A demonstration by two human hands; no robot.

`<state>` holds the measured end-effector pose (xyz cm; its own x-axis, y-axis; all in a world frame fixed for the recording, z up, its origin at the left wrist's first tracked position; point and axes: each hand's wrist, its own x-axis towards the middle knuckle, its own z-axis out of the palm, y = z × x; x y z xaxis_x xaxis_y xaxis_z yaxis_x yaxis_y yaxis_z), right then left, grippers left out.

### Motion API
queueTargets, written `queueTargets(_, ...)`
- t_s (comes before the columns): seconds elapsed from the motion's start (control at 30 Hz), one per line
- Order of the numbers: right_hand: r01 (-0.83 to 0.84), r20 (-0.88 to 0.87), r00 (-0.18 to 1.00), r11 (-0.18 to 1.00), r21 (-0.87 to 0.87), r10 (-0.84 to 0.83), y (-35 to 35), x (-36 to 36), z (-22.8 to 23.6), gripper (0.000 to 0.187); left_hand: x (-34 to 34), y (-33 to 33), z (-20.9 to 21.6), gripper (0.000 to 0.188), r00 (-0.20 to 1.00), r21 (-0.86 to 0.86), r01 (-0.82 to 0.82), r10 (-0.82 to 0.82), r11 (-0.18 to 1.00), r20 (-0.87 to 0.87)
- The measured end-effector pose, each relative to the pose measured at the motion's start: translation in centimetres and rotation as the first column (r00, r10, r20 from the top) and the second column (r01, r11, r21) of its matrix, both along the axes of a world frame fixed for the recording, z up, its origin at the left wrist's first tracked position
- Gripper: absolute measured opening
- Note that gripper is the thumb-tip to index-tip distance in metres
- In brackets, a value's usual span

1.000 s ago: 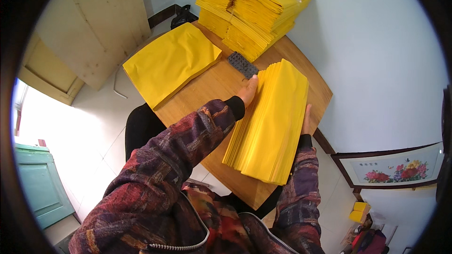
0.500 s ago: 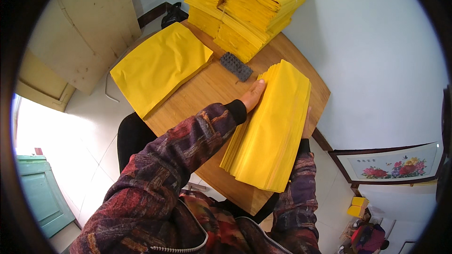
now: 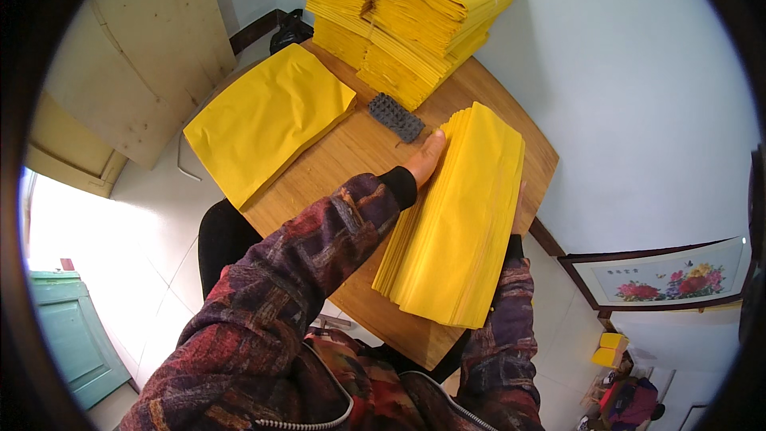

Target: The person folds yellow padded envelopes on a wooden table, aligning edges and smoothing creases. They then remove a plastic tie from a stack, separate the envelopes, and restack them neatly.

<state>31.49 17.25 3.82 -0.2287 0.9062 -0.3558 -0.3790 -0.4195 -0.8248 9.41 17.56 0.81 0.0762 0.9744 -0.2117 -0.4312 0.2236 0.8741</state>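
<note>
A thick stack of yellow paper (image 3: 463,215), its layered edges showing along the left, lies slanted on the right side of the wooden table. Against its upper left edge rests my left hand (image 3: 425,160), thumb pointing away from me and the other fingers mostly hidden. My right hand (image 3: 519,209) is at the opposite long side, largely covered by the stack, so the paper sits between both hands. Just beyond my left hand is a dark grey knobbly block (image 3: 396,117). A flatter yellow paper pile (image 3: 271,120) lies on the table's left part.
Tall tied bundles of yellow paper (image 3: 431,16) stand at the table's far edge by the wall. The wooden table (image 3: 359,303) has rounded edges. A black bag (image 3: 291,30) is behind it, wooden boards (image 3: 144,40) lean far left, and a framed flower picture (image 3: 670,275) is at right.
My left thumb has slid slightly off the stack's edge, and the hand now lies lower against its side. The stack stays nearly in place; the whole view has shifted a little.
</note>
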Motion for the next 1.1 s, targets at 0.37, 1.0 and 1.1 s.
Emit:
queueTargets(0.37,0.042,0.208,0.976,0.994,0.100,-0.062,-1.2,-0.6,1.5,0.082,-0.2,-1.2,1.5,0.072,0.996,0.043,-0.092,0.093,0.995,-0.019)
queueTargets(1.0,0.043,-0.182,0.983,0.997,0.066,-0.030,-19.7,0.8,1.7,0.064,-1.5,-22.6,0.9,0.116,0.655,0.489,0.373,0.149,0.788,-0.741)
queueTargets(1.1,0.016,-0.020,1.000,0.994,0.111,-0.013,-19.3,0.4,1.8,0.059,-0.5,-22.2,0.9,0.110,0.597,0.450,0.309,0.197,0.838,-0.777)
